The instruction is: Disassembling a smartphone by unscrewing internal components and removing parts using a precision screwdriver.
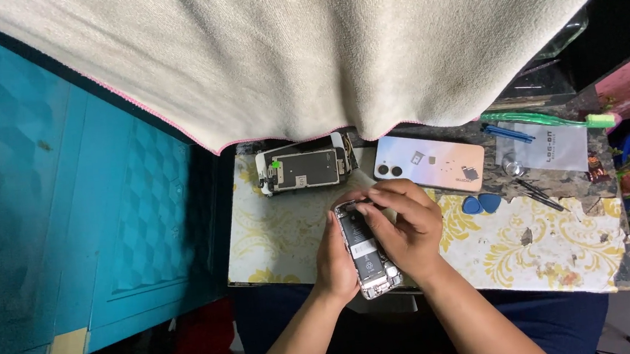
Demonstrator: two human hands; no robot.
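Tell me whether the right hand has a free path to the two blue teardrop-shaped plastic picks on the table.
Probably yes. The right hand rests on the opened phone, and the two blue teardrop-shaped plastic picks lie just beyond it on bare table, with nothing between them.

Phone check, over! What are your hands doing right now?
Left hand cradles the opened phone from the side. Right hand on top, fingertips at its upper end. Detached screen and pink phone back lie apart, nothing blocking.
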